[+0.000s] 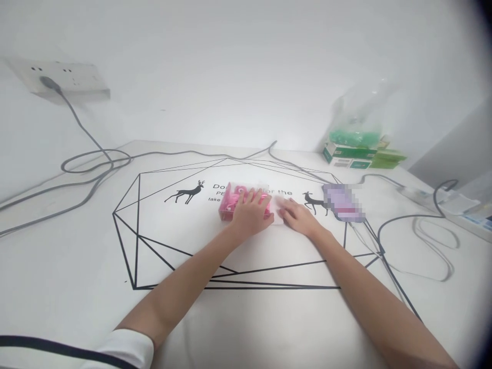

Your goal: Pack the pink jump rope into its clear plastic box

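Midway across the bench [269,315], the pink-filled clear box [226,207] lies under the left hand [250,214], fingers spread wide, seemingly to steady it, while the right hand [300,216] meets its clear end [277,209] in a grip whose closure cannot be told.

The pink rectangular box [226,206] at centre looks like clear glossy plastic, the broad white desk [261,323] smooth with a faint sheen, the see-through bag [357,113] at upper right thin filmy plastic, the white sleeve [129,347] at lower left matt cloth.
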